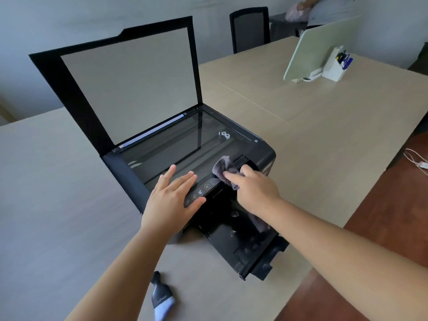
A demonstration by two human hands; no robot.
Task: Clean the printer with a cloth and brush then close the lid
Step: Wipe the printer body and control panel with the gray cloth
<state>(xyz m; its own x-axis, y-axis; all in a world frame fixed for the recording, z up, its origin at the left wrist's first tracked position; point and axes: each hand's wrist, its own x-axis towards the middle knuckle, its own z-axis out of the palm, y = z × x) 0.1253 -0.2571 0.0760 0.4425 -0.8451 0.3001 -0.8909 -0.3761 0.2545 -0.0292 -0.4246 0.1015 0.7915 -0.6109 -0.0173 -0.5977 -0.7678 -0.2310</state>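
Note:
A black printer (261, 154) sits on the beige table, its scanner lid (129, 82) raised upright and the glass (176, 144) exposed. My left hand (172, 198) lies flat, fingers spread, on the front edge of the glass and the control panel. My right hand (252, 188) presses a grey cloth (223, 166) onto the printer's front right corner; part of the cloth hangs below my wrist. A small black brush with white bristles (161, 300) lies on the table near the front edge, apart from both hands.
The beige table (324, 126) stretches right and back. A pale board on a stand (317, 47) and a white pen holder (334, 66) stand at the far right. A black chair (250, 28) and a seated person are behind. White cables (416, 159) lie over the right edge.

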